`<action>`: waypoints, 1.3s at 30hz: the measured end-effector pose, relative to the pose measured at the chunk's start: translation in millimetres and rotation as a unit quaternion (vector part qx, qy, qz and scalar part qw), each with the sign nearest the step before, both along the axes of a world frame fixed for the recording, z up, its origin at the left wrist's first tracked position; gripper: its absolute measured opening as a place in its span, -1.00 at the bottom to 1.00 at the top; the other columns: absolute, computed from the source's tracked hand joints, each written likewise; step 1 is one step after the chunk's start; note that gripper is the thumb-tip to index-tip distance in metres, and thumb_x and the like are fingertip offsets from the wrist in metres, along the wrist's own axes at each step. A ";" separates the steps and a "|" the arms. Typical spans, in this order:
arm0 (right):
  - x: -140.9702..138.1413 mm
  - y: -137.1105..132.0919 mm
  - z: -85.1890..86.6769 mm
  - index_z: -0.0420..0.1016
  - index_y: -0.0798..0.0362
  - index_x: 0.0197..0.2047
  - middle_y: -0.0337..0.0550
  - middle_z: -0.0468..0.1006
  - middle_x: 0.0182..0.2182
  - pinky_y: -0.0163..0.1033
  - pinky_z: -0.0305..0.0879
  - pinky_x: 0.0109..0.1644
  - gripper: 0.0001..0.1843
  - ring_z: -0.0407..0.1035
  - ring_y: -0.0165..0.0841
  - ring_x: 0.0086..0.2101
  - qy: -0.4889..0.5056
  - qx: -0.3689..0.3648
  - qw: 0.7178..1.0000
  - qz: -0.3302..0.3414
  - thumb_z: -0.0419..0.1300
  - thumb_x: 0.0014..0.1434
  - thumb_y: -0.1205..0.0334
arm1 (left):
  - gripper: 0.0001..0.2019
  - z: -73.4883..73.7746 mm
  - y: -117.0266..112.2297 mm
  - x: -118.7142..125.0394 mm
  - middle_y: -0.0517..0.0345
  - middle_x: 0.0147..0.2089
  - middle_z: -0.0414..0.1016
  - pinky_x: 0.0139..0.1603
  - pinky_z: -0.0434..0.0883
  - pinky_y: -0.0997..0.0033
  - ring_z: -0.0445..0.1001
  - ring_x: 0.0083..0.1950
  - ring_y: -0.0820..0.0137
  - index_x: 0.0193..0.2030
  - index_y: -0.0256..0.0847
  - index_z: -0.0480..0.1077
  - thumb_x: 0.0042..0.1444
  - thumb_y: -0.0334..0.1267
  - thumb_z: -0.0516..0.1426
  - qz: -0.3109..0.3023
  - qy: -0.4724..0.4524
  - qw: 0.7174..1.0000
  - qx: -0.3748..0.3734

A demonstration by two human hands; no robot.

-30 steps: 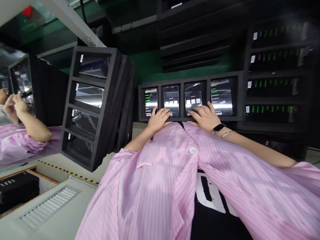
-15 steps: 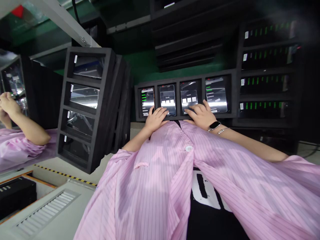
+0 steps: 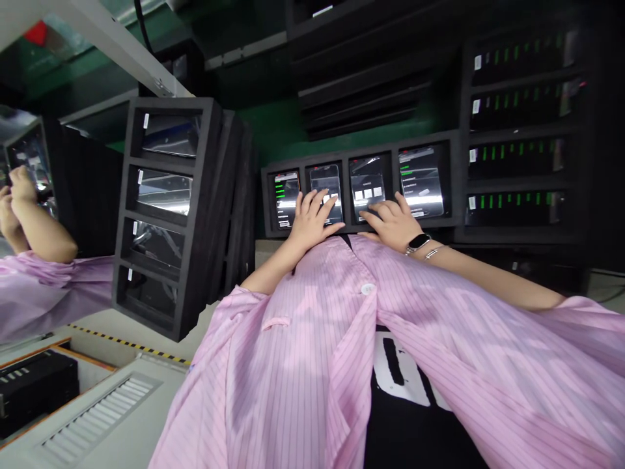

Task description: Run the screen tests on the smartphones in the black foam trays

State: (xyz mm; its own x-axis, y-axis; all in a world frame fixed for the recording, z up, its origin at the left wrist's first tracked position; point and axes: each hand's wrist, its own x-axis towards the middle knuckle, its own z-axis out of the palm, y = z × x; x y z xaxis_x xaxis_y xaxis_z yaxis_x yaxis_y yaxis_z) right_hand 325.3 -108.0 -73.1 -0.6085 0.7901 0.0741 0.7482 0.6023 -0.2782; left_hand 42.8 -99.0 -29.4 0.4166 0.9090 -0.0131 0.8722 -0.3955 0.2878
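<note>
In front of me lies a black foam tray [image 3: 346,161] with several lit phones in its slots. My left hand [image 3: 312,218] spreads its fingers over the second phone [image 3: 325,177] from the left, fingertips at the white squares on its screen. Left of that hand, the first phone [image 3: 286,198] shows green and white text lines. My right hand [image 3: 390,218] reaches over the lower part of the third phone [image 3: 367,172], fingers apart and holding nothing. Beside it, the rightmost phone [image 3: 420,182] also shows green text. Whether the fingertips press the glass, I cannot tell.
To the left, a stack of black trays [image 3: 166,163] leans at a tilt, with dark-screened devices in its slots. Another tray [image 3: 517,133] on the right holds devices with green marks. Black trays [image 3: 361,104] are piled behind. A co-worker's arm [image 3: 41,225] is at far left.
My left hand has moved up and right over the second phone, its fingers spreading wider. My right hand has stayed nearly still. The co-worker's hands have shifted slightly.
</note>
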 end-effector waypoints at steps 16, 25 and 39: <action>-18.2 17.8 16.2 0.32 0.22 0.43 0.25 0.34 0.40 0.47 -0.24 0.51 -0.28 0.06 0.16 0.43 0.056 -0.041 0.997 -0.028 0.02 0.45 -0.16 | -0.37 -12.0 3.5 -1.7 -0.17 0.57 0.17 0.62 -0.09 -0.34 0.02 0.62 -0.09 0.42 -0.11 0.34 0.36 0.20 0.11 0.069 -0.024 0.997 0.022; 63.4 -1.8 5.4 0.29 0.22 0.42 0.34 0.32 0.38 0.53 -0.19 0.45 -0.22 0.08 0.22 0.40 0.047 -0.002 0.979 -0.198 0.00 0.40 -0.20 | -0.26 -22.1 -24.9 -94.8 -0.45 0.52 0.14 0.54 0.20 -0.21 0.14 0.58 -0.06 0.44 -0.29 0.24 0.38 0.27 0.01 0.230 -0.051 0.969 0.079; 71.3 -7.7 -28.7 0.38 0.26 0.36 0.52 0.27 0.37 0.41 -0.05 0.45 -0.12 0.17 0.27 0.34 0.031 0.065 0.972 -0.224 -0.06 0.30 -0.30 | -0.24 -33.7 -35.0 -93.9 -0.37 0.55 0.11 0.45 0.36 -0.04 0.25 0.53 -0.03 0.47 -0.26 0.22 0.38 0.29 0.01 0.287 -0.031 0.957 0.022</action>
State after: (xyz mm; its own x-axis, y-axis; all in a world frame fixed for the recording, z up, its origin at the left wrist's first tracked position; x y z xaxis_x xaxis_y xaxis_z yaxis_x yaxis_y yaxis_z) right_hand 396.6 -115.6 -101.8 -0.1972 0.9563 0.2161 0.9273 0.2535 -0.2754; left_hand -51.1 -134.0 -63.1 -0.1525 0.9875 0.0399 0.9314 0.1301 0.3400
